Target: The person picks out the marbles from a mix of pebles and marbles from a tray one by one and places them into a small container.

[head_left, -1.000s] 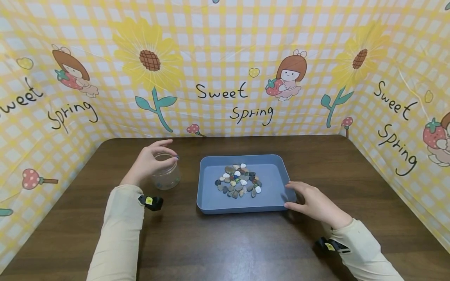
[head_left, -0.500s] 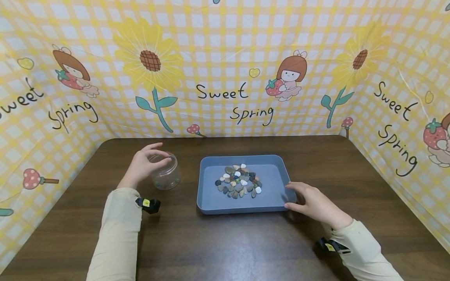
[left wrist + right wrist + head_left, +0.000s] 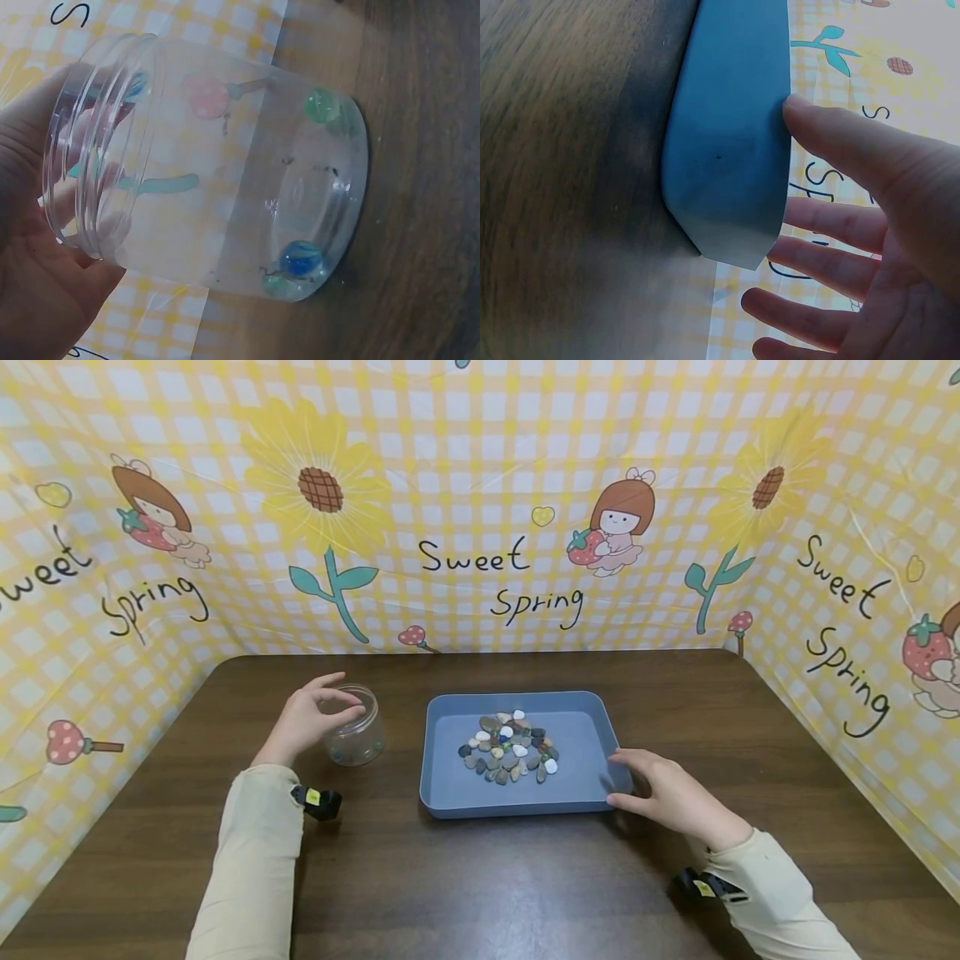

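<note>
In the head view my left hand (image 3: 307, 718) is at the mouth of a clear screw-neck jar (image 3: 360, 745), thumb and forefinger together over the rim. The left wrist view shows a blue marble (image 3: 136, 86) at those fingertips, seen through the jar's neck. At the jar's bottom lie another blue marble and green marbles (image 3: 321, 105). My right hand (image 3: 671, 793) rests its thumb and spread fingertips against the right end of a blue tray (image 3: 592, 777). Pebbles (image 3: 491, 724) in grey, brown and white lie heaped in the tray, with a few coloured marbles among them.
The dark wooden table (image 3: 480, 885) carries the jar on the left and the tray at centre. A yellow checked cloth (image 3: 480, 460) with flowers and lettering hangs at the back and both sides.
My left hand has drawn left and slightly down, bringing the blue marble from the jar's right rim to over its mouth. The right hand and tray have stayed still.
</note>
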A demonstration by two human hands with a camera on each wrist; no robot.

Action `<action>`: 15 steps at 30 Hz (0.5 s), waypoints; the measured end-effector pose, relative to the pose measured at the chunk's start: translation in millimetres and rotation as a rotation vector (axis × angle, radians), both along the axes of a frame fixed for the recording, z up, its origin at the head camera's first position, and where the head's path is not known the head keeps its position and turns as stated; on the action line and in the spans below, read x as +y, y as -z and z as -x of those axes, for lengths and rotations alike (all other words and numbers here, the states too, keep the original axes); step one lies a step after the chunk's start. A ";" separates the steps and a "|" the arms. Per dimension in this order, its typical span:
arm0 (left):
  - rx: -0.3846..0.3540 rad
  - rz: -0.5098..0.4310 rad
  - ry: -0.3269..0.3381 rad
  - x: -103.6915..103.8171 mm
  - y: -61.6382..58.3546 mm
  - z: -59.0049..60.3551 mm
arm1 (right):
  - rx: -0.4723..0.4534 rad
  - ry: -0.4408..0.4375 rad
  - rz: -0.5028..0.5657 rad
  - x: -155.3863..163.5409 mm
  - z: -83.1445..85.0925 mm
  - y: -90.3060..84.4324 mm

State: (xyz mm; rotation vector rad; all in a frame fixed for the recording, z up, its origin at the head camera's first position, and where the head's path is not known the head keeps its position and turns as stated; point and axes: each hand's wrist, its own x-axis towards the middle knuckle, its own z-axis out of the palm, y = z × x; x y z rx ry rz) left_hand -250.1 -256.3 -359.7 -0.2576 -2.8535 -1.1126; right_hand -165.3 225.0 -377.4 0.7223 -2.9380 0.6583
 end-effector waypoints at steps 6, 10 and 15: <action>-0.019 -0.006 0.014 -0.8 -0.4 -0.4 | 0.000 0.000 0.002 0.1 0.3 0.5; -0.027 -0.012 0.015 -0.3 -1.3 -0.4 | -0.006 0.001 0.001 0.4 0.2 0.3; 0.040 -0.032 0.006 4.0 -5.0 -1.5 | -0.016 0.004 0.001 0.3 0.0 -0.7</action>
